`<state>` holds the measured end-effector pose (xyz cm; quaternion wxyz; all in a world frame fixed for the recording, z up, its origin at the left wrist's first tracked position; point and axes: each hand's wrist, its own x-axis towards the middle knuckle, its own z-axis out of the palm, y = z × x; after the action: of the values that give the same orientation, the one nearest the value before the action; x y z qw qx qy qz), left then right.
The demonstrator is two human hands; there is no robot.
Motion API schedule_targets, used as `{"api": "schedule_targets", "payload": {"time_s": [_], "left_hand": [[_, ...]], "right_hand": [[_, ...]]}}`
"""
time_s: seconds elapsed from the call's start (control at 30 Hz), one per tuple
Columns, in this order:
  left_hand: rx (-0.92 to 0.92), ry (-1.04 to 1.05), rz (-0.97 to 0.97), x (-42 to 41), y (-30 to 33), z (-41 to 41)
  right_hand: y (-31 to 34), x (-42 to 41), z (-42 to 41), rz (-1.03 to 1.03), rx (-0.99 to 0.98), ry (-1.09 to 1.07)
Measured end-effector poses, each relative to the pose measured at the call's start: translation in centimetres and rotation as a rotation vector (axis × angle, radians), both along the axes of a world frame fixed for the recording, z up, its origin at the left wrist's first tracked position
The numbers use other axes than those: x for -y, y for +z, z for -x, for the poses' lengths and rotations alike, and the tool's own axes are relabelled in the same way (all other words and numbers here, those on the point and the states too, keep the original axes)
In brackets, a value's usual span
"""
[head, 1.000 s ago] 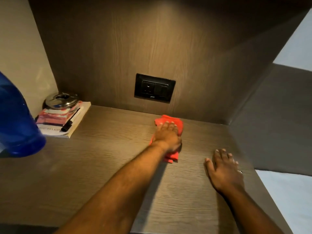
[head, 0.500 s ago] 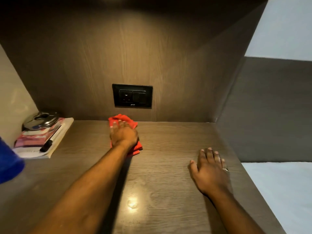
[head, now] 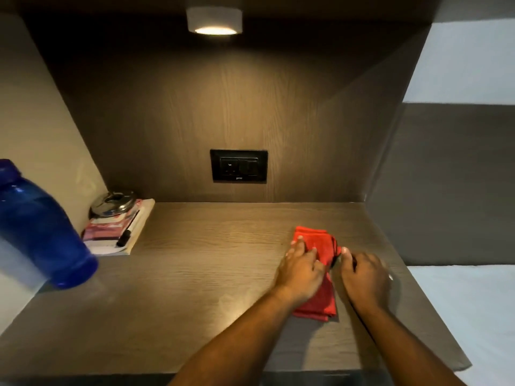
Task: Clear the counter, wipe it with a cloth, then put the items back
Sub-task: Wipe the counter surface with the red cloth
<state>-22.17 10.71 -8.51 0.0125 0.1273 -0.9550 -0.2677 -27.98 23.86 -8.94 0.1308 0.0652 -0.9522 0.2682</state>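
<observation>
A folded red cloth (head: 317, 240) lies on the right part of the wooden counter (head: 195, 288). My left hand (head: 302, 270) rests on top of the cloth with its fingers laid flat, pressing it down. My right hand (head: 365, 277) sits at the cloth's right edge, fingers curled, thumb against the slightly raised edge as if pinching it. Part of the cloth is hidden under my left hand and wrist.
A blue bottle (head: 39, 227) stands at the left edge. In the back left corner a metal ashtray (head: 114, 203) tops a stack of booklets (head: 111, 235) with a black pen (head: 126, 235). A black socket (head: 239, 166) is on the back wall, a lamp (head: 214, 20) overhead.
My left hand has slid the cloth from the back middle to the right front of the counter. My right hand left its flat rest on the counter and came to the cloth's edge.
</observation>
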Motion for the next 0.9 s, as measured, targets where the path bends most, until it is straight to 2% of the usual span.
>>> {"api": "schedule_targets", "payload": {"time_s": [0.07, 0.13, 0.27, 0.37, 0.43, 0.57, 0.63, 0.7, 0.77, 0.9], "left_hand": [[-0.036, 0.214, 0.060, 1.7, 0.8, -1.5], [0.057, 0.319, 0.073, 2.9, 1.6, -2.1], [0.179, 0.374, -0.195, 2.6, 2.5, -1.8], [0.166, 0.382, -0.421, 2.4, 2.7, -1.7], [0.174, 0.336, -0.544, 1.6, 3.1, -2.4], [0.159, 0.261, -0.566, -0.6, 3.7, -3.9], [0.193, 0.186, -0.733, -1.6, 4.5, -4.5], [0.211, 0.149, -0.951, -3.0, 5.3, -5.2], [0.189, 0.122, -1.097, -5.8, 5.8, -5.3], [0.121, 0.043, -1.138, -15.7, 5.8, -4.7]], "right_hand": [[0.9, 1.1, -1.8, -0.033, 0.117, -0.046], [1.2, 2.7, -2.8, -0.104, 0.252, -0.038], [1.7, 5.0, -2.5, -0.056, 0.507, -0.082], [2.1, 4.3, -2.7, 0.069, 0.543, -0.065], [2.2, 3.4, -3.8, 0.169, 0.539, -0.068], [2.7, 1.1, -6.2, 0.544, 0.613, -0.086], [3.3, -0.7, -7.6, 0.778, 0.648, -0.126], [3.8, -3.1, -9.4, 0.929, 0.659, -0.149], [4.1, -6.0, -11.1, 1.038, 0.660, -0.190], [3.9, -13.7, -12.7, 1.293, 0.783, -0.332]]}}
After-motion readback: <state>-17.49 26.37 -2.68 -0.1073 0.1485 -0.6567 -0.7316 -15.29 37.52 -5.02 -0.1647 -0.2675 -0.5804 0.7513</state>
